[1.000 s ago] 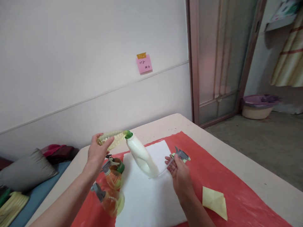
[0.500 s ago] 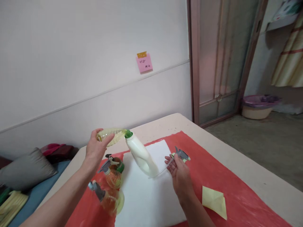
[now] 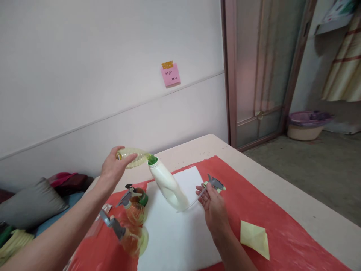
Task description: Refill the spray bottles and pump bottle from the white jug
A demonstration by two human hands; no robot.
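My left hand (image 3: 113, 170) is closed round a clear bottle of yellowish liquid (image 3: 132, 156), tipped so its green neck meets the mouth of a white plastic bottle (image 3: 166, 184). The white bottle leans on a white sheet (image 3: 180, 233) over a red mat (image 3: 254, 210). My right hand (image 3: 212, 203) pinches a grey spray trigger head with its thin tube (image 3: 214, 184), right beside the white bottle's base. Two spray bottles with orange liquid (image 3: 135, 207) lie below my left hand.
A folded yellow cloth (image 3: 255, 238) lies on the red mat at the right. The beige table (image 3: 296, 203) ends near a sliding door (image 3: 256, 71). A pink sticky note (image 3: 170, 73) hangs on the wall. Cushions (image 3: 31, 205) sit at the left; a basin (image 3: 306, 126) stands on the floor.
My left hand has raised the clear bottle's base a little, tilting it more steeply into the white bottle. My right hand has stayed in place.
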